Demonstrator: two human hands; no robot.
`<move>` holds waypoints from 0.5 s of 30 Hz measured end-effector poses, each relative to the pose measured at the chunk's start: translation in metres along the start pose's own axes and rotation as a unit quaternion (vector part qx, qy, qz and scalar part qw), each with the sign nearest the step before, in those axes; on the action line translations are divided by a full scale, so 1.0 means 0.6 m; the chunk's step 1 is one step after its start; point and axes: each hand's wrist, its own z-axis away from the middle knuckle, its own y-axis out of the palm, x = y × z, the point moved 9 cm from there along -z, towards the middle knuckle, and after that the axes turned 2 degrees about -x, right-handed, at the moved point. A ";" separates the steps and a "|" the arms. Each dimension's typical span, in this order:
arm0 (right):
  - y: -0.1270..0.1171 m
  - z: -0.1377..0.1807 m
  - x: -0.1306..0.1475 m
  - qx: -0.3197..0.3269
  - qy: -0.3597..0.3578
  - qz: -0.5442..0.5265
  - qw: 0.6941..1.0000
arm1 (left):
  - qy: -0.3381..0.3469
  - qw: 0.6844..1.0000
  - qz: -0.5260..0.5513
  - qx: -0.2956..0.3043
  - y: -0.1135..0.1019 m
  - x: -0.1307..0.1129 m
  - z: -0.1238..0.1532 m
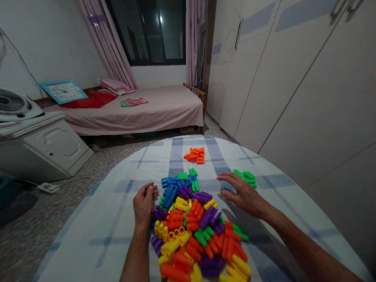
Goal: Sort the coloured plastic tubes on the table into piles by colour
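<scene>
A heap of plastic tube blocks [194,231] in orange, purple, yellow, green and blue lies on a round table under a checked cloth [117,219]. My left hand [143,203] rests at the heap's left edge, fingers curled inward, and I cannot see whether it holds anything. My right hand [242,192] hovers palm down with fingers spread, just beside a small group of green blocks [246,178] at the right. A separate group of orange blocks [195,155] sits farther back in the middle. Blue blocks [173,188] cluster at the heap's far side.
Beyond the table stands a bed [141,109] with a pink cover. A white cabinet [44,149] with a fan [11,103] on it is at the left. Tall wardrobe doors [293,78] fill the right side. A power strip [48,188] lies on the floor.
</scene>
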 end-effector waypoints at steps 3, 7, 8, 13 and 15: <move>0.041 -0.052 0.006 0.040 -0.029 -0.036 0.998 | 0.003 1.000 -0.001 -0.003 0.000 -0.003 -0.001; 0.118 -0.119 0.012 0.126 -0.061 -0.065 0.988 | 0.007 1.000 -0.001 -0.004 0.001 -0.005 -0.002; 0.135 -0.130 0.015 0.146 -0.065 -0.064 0.985 | 0.004 1.000 -0.001 -0.004 0.001 -0.004 -0.002; 0.180 -0.149 0.019 0.184 -0.045 -0.020 0.982 | -0.004 1.000 0.002 -0.002 0.002 0.000 -0.002; 0.176 -0.149 0.017 0.160 -0.038 -0.002 0.986 | -0.002 1.000 0.005 -0.002 0.002 0.001 -0.002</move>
